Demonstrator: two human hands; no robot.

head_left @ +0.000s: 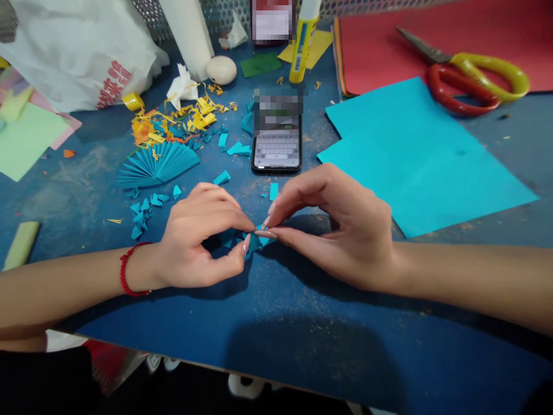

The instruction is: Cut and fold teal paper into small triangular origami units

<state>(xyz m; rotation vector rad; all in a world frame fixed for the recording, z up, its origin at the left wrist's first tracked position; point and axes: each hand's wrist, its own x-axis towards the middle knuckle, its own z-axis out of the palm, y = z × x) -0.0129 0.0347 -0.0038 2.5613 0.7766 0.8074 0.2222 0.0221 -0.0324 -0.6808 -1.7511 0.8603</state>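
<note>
My left hand (196, 242) and my right hand (341, 227) meet over the blue table (302, 334), both pinching one small folded piece of teal paper (256, 239) between thumb and fingertips. The piece rests low, on or just above the tabletop. A red bead bracelet (126, 271) circles my left wrist. Most of the paper piece is hidden by my fingers.
A phone (277, 141) lies just beyond my hands. A teal pleated paper fan (156, 164) and teal and yellow scraps (190, 121) lie to the left. Teal sheets (415, 155), red paper, scissors (470, 75) and a glue bottle (303, 43) lie at the right and back. A white plastic bag (82, 52) sits far left.
</note>
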